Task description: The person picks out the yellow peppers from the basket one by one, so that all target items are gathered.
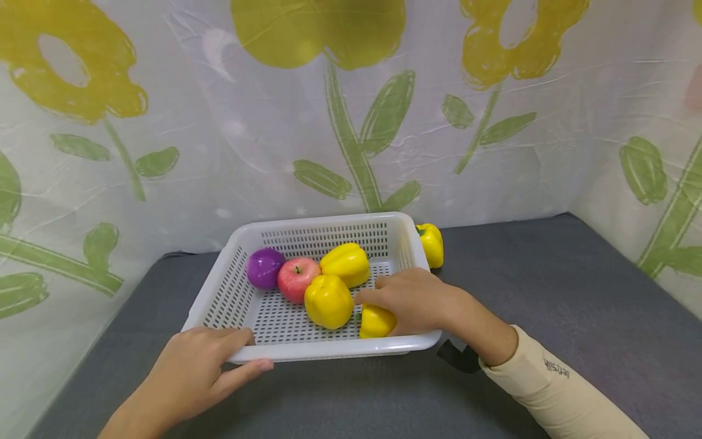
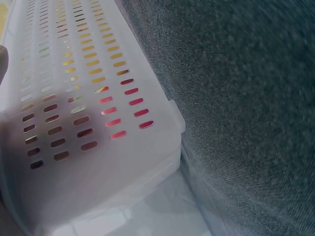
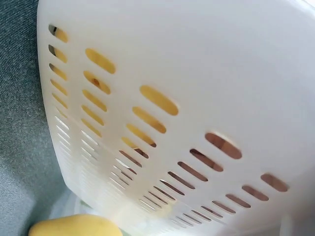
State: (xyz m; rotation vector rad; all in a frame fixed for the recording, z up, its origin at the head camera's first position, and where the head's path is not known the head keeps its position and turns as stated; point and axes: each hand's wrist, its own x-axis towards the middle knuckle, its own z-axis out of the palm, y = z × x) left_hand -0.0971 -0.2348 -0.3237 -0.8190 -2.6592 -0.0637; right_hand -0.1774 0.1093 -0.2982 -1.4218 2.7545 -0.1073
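Note:
A white slotted plastic basket (image 1: pixel 329 349) sits on a dark cloth. Gripping its near-left rim is my left hand (image 1: pixel 200 366), fingers over the edge and thumb outside. My right hand (image 1: pixel 417 302) reaches over the right rim and holds a yellow bell pepper (image 1: pixel 376 321) in the near-right corner. Two more yellow peppers, a front one (image 1: pixel 329 302) and a back one (image 1: pixel 345 264), lie in the basket with a red apple (image 1: pixel 298 279) and a round purple item (image 1: pixel 265 268). Through the slots in the right wrist view, yellow and fingers show behind the basket wall (image 3: pixel 162 59).
Another yellow bell pepper (image 1: pixel 431 245) stands outside, just beyond the basket's right side. The dark cloth (image 1: pixel 526 274) stretches around the basket. A flower-printed curtain (image 1: pixel 263 140) rises behind and at both sides.

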